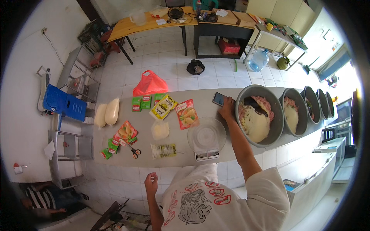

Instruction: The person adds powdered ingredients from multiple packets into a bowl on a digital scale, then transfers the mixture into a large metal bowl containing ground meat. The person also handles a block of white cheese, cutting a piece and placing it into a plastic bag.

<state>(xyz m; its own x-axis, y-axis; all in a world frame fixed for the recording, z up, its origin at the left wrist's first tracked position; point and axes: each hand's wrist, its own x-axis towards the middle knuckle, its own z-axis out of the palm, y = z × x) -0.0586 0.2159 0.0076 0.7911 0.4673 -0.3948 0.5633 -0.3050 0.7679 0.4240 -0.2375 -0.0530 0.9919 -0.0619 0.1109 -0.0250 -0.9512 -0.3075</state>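
Note:
My right hand (227, 107) reaches across the grey table (138, 121) and grips the right end of a mobile phone (219, 99). Beside that hand stands a large grey tub (241, 132) holding minced meat, a pale powder and a dark sauce. My left hand (151, 182) hangs in front of the table's near edge, fingers loosely curled, with nothing in it. A clear glass plate (206, 135) rests on a kitchen scale (207, 155). Left of it lie a Royco seasoning packet (187, 114), a yellow packet (163, 106) and a small clear bag of pale powder (160, 130).
Several more grey tubs (292, 115) line the table's right side. Orange-handled scissors (135, 152), opened packets (126, 132) and two filled plastic bags (112, 111) are at left. A red plastic bag (150, 83) sits at the far edge. A person (47, 199) is at lower left.

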